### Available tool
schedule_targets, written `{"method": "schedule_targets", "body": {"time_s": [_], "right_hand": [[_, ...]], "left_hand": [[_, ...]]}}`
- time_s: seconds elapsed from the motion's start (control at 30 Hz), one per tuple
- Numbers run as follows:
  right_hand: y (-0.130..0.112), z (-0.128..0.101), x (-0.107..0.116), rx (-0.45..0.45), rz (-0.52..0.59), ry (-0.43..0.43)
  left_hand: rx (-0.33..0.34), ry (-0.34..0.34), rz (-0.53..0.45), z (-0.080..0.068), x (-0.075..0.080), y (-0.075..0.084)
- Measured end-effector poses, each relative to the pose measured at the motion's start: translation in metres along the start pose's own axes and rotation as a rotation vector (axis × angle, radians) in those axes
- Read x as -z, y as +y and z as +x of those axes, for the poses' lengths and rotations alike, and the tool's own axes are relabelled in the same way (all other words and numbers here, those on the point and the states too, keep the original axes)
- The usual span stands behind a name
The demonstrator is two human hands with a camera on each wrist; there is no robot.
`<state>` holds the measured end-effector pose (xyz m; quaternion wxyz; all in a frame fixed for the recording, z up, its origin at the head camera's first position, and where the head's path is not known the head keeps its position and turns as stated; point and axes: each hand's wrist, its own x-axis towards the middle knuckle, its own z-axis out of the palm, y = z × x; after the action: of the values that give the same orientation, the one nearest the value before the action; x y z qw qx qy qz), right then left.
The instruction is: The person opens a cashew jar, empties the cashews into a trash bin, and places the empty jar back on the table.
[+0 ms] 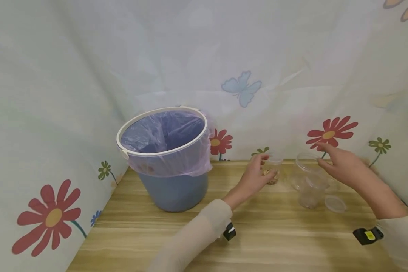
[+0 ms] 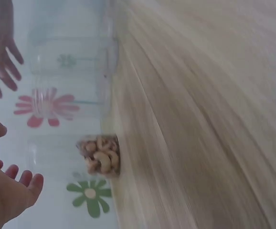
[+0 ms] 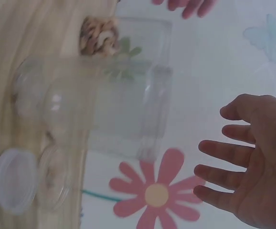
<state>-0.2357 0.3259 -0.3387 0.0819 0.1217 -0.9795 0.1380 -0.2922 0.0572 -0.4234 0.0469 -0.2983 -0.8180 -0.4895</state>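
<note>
Two hands are up over the wooden table (image 1: 176,241) on my feed. My left hand (image 1: 255,177) is right next to the little clear cup with nuts (image 1: 272,172); from the head view the fingers look curved by its side, but the left wrist view shows them loose and short of the cup, so I'd call it relaxed and not gripping. That cup sits near the back edge of the table, right of the blue bucket (image 1: 171,189) with its purple liner bag (image 1: 166,147).

My right hand (image 1: 338,164) hovers with fingers spread and straight, holding nothing, just above the stack of empty clear cups (image 1: 307,185). Whether a fingertip touches the top rim I can't tell. A round clear lid (image 1: 334,204) lies flat just right of that stack. Behind it all hangs a flowered curtain (image 1: 54,94).
</note>
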Motion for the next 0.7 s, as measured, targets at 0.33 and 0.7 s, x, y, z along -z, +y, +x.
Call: {"method": "schedule_targets", "body": {"time_s": [0.33,0.7], "right_hand": [[-0.049,0.044,-0.011,0.062,0.128,-0.015],[-0.053,0.076,-0.038,0.02,0.241,-0.089]], "left_hand": [[0.164,0.029,-0.061,0.016,0.0,-0.032],[0.297,0.032,-0.194,0.028,-0.03,-0.05]]}}
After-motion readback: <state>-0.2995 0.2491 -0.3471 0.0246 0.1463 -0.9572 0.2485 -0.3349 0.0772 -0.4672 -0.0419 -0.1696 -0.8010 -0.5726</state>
